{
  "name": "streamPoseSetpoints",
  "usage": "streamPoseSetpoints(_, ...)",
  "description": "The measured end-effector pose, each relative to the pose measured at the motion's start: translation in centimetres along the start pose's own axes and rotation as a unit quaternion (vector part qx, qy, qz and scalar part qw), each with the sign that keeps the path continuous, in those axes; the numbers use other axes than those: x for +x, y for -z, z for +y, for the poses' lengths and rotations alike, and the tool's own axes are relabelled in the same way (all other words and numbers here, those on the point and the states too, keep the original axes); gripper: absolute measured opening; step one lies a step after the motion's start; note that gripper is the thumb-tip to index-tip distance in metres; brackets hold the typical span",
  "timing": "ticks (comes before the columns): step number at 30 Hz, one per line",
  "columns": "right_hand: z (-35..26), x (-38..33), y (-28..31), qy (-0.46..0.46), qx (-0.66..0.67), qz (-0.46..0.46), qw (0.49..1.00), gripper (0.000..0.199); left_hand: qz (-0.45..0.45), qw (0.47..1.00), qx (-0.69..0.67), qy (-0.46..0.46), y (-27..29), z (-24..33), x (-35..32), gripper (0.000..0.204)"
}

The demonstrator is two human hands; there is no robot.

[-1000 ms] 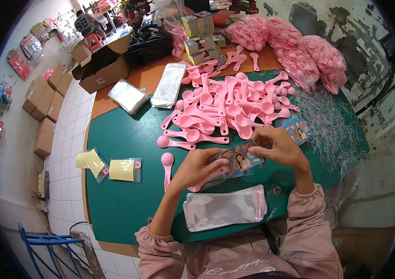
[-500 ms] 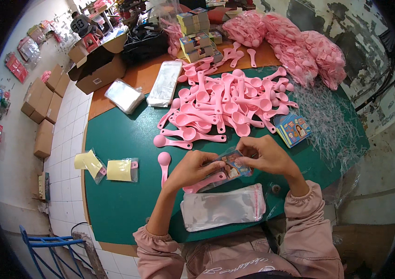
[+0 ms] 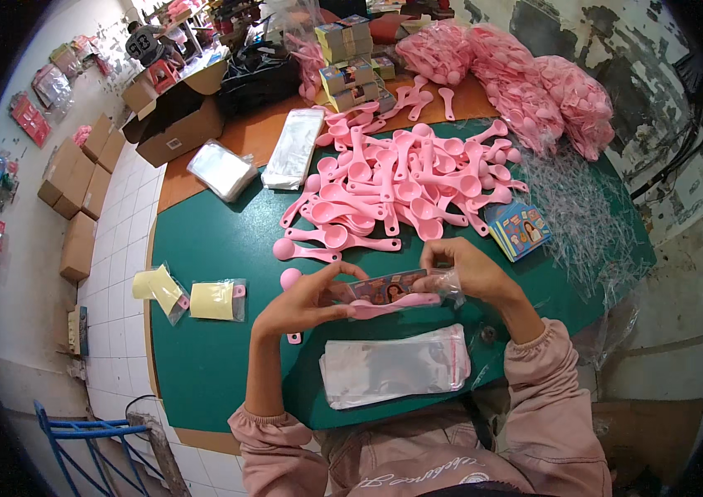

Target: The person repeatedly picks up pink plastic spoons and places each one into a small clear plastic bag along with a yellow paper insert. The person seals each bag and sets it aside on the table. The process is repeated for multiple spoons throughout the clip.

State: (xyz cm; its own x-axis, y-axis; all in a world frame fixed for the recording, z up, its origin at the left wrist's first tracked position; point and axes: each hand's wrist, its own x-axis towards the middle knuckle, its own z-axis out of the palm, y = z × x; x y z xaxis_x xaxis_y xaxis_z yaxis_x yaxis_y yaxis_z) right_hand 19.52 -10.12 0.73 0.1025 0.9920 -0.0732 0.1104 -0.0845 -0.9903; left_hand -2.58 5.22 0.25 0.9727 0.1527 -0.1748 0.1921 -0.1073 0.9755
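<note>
Between both hands, above the green table, is a clear plastic bag (image 3: pixel 452 286) with a colourful printed card (image 3: pixel 388 289) and a pink measuring spoon (image 3: pixel 401 305) in it. My left hand (image 3: pixel 308 296) is closed on its left end, thumb below and fingers behind. At the other end my right hand (image 3: pixel 471 269) grips the bag's edge, partly hiding the card. Just below lies a stack of clear plastic bags (image 3: pixel 393 366). A loose pink spoon (image 3: pixel 289 280) is partly hidden by my left hand. Beyond my hands spreads a heap of pink spoons (image 3: pixel 405 186).
Printed cards (image 3: pixel 524 230) lie right of the heap, beside tangled clear plastic strips (image 3: pixel 587 224). Two filled bags (image 3: pixel 217 301) rest at the left. Farther back are clear bag packs (image 3: pixel 295 149), bundled cards (image 3: pixel 345 74), bagged spoons (image 3: pixel 525 83), an open carton (image 3: pixel 173 137) and a seated person.
The bag with card and spoon has been raised and turned more level, its card now facing me. My left hand has shifted left to its end; my right hand has moved to the opposite end.
</note>
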Motion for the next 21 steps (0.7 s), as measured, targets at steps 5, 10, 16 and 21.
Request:
streamPoseSetpoints(5, 0.2, -0.5, 1.5, -0.020, -0.066, -0.074, 0.995, 0.015, 0.059, 0.998, -0.014, -0.011, -1.3, -0.6, 0.3, 0.047)
streamPoseSetpoints(10, -1.8, -1.3, -1.4, 0.087, -0.252, 0.161, 0.950, 0.022, 0.261, 0.965, 0.001, 0.030, -5.6, -0.4, -0.5, 0.056)
streamPoseSetpoints(16, -0.9, -1.6, -3.7, 0.187, -0.350, -0.057, 0.916, 0.034, 0.139, 0.921, -0.359, 0.061, -7.4, -0.2, -0.1, 0.064)
streamPoseSetpoints(21, 0.5, 2.4, -3.0, 0.223, -0.386, 0.046, 0.894, 0.031, 0.205, 0.919, -0.336, 0.025, -6.5, -3.5, 0.7, 0.065)
